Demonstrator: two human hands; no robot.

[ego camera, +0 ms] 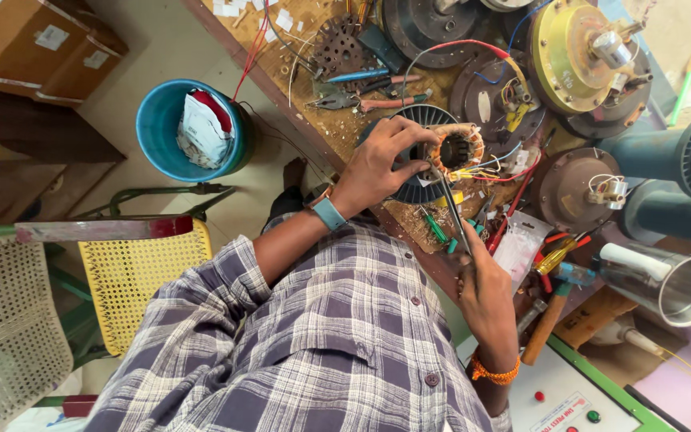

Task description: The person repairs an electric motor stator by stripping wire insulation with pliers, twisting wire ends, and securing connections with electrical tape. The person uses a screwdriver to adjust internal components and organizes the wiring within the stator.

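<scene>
Single view, head-mounted. Looks steeply down over the wearer's plaid-shirted chest [321, 336] onto a cluttered workbench [313, 120] running diagonally across the upper right. Close range: left hand [377, 164] and right hand [485, 292] near centre frame. Floor, blue bucket [161, 128] and yellow chair [129, 276] at left. No second view, no overlap.
</scene>
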